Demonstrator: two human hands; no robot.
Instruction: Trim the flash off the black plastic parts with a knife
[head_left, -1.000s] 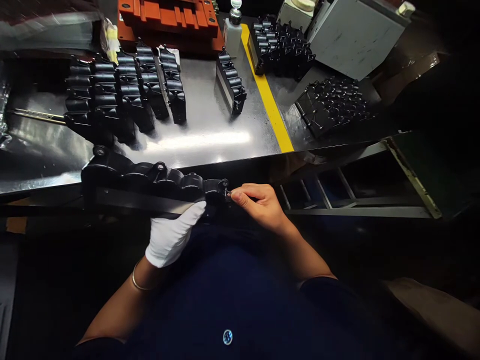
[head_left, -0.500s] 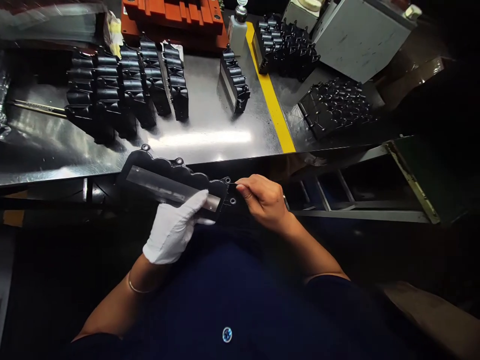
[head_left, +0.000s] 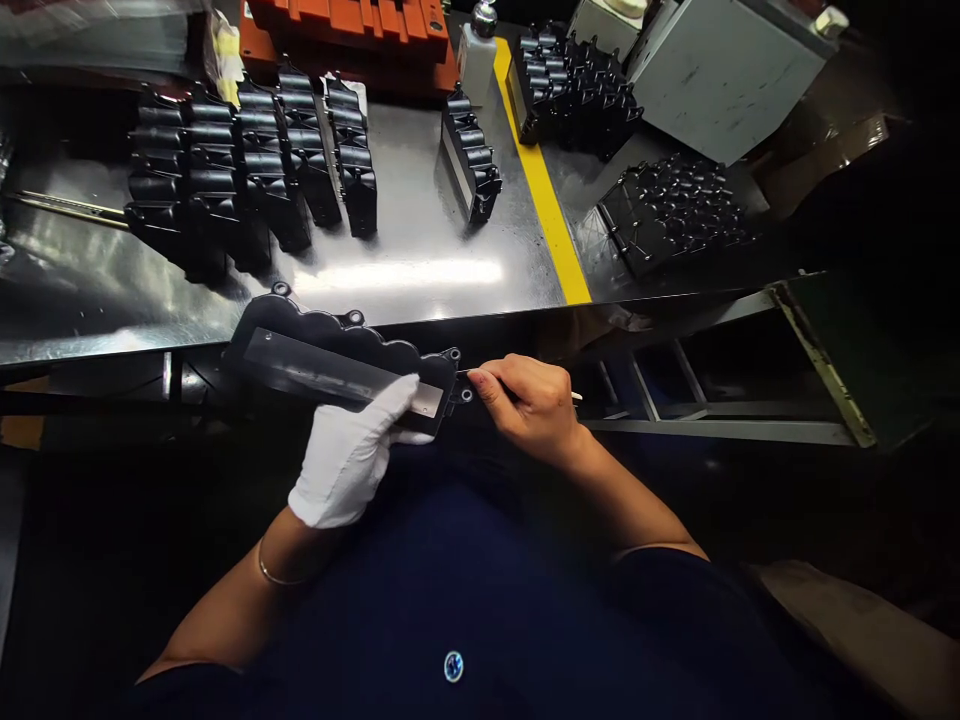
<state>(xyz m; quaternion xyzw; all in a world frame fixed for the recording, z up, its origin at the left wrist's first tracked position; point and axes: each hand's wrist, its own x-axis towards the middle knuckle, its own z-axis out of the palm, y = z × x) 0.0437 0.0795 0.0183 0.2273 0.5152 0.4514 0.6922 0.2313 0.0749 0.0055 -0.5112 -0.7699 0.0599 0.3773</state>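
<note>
A long black moulded part [head_left: 330, 355] lies across the near edge of the tabletop [head_left: 405, 270]. The gloved left hand [head_left: 349, 455] is closed on its near side. The bare right hand [head_left: 532, 405] pinches a thin tool [head_left: 517, 388] at the part's right end. Rows of black parts [head_left: 247, 170] stand behind.
</note>
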